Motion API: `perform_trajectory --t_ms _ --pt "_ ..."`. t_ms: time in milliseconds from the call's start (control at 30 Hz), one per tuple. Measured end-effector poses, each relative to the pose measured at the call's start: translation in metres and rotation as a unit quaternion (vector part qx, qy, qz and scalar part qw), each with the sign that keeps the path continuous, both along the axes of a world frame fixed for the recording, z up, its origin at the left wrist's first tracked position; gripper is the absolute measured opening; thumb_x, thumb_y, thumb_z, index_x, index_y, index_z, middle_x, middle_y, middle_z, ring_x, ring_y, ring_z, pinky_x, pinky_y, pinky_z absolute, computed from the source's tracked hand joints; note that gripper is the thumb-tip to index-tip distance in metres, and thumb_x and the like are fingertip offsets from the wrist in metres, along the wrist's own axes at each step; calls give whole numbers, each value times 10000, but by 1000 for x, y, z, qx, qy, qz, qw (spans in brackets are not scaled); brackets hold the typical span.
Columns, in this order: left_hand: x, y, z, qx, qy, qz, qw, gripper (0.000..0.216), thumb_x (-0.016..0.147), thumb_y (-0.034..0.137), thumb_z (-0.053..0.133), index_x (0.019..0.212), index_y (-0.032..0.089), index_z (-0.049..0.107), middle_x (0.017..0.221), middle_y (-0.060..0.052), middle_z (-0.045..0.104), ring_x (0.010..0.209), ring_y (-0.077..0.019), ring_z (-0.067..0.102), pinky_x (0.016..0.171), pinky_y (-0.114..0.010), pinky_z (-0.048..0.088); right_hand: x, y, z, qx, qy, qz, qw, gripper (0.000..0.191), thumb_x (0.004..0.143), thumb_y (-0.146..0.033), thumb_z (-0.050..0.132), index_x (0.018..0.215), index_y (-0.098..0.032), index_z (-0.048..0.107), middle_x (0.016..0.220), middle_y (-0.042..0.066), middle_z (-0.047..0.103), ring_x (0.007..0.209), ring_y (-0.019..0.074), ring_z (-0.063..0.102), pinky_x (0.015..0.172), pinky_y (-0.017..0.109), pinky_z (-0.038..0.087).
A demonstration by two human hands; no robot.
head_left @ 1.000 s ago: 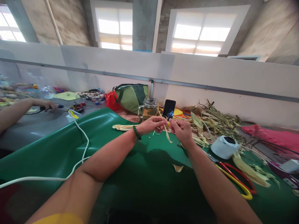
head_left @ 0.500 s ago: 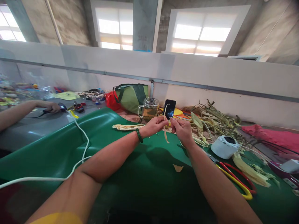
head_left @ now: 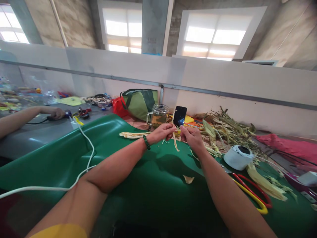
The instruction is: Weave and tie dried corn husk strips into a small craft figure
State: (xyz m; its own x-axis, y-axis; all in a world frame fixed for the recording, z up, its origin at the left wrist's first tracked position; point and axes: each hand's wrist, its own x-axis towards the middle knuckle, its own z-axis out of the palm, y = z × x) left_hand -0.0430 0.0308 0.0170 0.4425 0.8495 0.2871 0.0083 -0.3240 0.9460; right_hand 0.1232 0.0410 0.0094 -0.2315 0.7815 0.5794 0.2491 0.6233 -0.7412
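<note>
Both my hands meet above the green mat (head_left: 138, 185) and pinch a thin pale husk strip (head_left: 175, 142) between them. My left hand (head_left: 162, 132), with a green bead bracelet at the wrist, has its fingers closed on the strip's left side. My right hand (head_left: 191, 137) is closed on its right side. One end of the strip hangs down below the fingers. A flat bundle of husk (head_left: 132, 134) lies on the mat just left of my left hand. A small husk scrap (head_left: 188, 178) lies on the mat between my forearms.
Behind my hands stand a glass mug (head_left: 158, 115) and a propped phone (head_left: 179, 116). A green bag (head_left: 139, 101) sits further left. At right lie a heap of dry husks (head_left: 226, 127), a white tape roll (head_left: 238, 156) and red-and-yellow scissors (head_left: 250, 195). A white cable (head_left: 81, 158) crosses the mat. Another person's hand (head_left: 56, 113) rests at far left.
My hands have shifted slightly while working the strip, and its loose end now hangs more steeply. The other person's hand at far left has moved a little to the right.
</note>
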Motion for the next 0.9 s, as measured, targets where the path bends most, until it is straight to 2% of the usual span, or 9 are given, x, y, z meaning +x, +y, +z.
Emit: perform_trajectory --t_ms 133,267,333,433,500,567,633,800,900 --pt "0 -6 4 43 46 7 998 359 826 490 525 717 155 461 480 79 391 427 -50 370 450 -193 289 -1 0 -2 -2 1 3 1000 544 801 -599 494 433 -198 487 383 -18 460 364 82 380 414 240 311" --pt "1 -11 8 107 84 35 990 281 819 380 571 688 153 470 463 87 373 427 -43 334 450 -190 259 -1 -8 -1 65 -25 -59 996 520 843 -544 473 456 -198 494 415 -15 480 414 93 428 474 244 345" --pt "0 -9 7 109 78 36 990 273 820 372 573 691 153 473 453 86 384 422 -45 345 449 -189 268 0 -8 0 71 -34 -70 994 530 843 -557 469 453 -198 492 417 -11 486 422 96 436 490 247 356" --pt "-5 0 4 58 54 27 996 298 799 412 595 713 151 481 437 82 417 395 -48 375 432 -185 287 0 -3 -1 -2 -26 -18 999 579 805 -660 443 460 -199 503 410 2 500 403 105 439 464 253 370" --pt "-10 5 4 24 27 37 999 326 768 441 628 745 141 500 457 74 455 400 -48 413 437 -179 313 -3 -1 -1 -74 -40 52 995 616 765 -737 407 501 -195 533 436 19 539 417 121 476 457 260 395" --pt "-13 7 4 13 7 43 999 359 725 455 671 773 130 525 489 67 487 424 -48 448 450 -175 340 -8 -2 -2 -107 -77 117 984 627 744 -762 396 557 -187 564 488 29 580 451 131 506 475 264 415" --pt "-14 6 6 20 12 37 999 379 684 456 706 757 120 548 501 61 502 443 -50 466 457 -175 354 -12 -7 -3 -84 -112 140 980 589 773 -718 405 587 -184 571 517 20 586 468 122 499 500 258 414" --pt "-18 5 9 25 36 49 998 346 708 433 677 669 99 594 440 56 483 408 -37 417 443 -178 318 -15 -16 -2 13 -176 80 981 476 856 -529 414 531 -191 499 440 -24 469 437 99 425 482 240 338" --pt "-22 10 6 -1 37 46 998 336 707 422 671 669 93 616 411 62 463 383 -35 396 435 -183 309 -15 -15 -5 40 -193 85 977 424 861 -465 419 538 -196 475 453 -30 458 452 101 428 490 238 324"
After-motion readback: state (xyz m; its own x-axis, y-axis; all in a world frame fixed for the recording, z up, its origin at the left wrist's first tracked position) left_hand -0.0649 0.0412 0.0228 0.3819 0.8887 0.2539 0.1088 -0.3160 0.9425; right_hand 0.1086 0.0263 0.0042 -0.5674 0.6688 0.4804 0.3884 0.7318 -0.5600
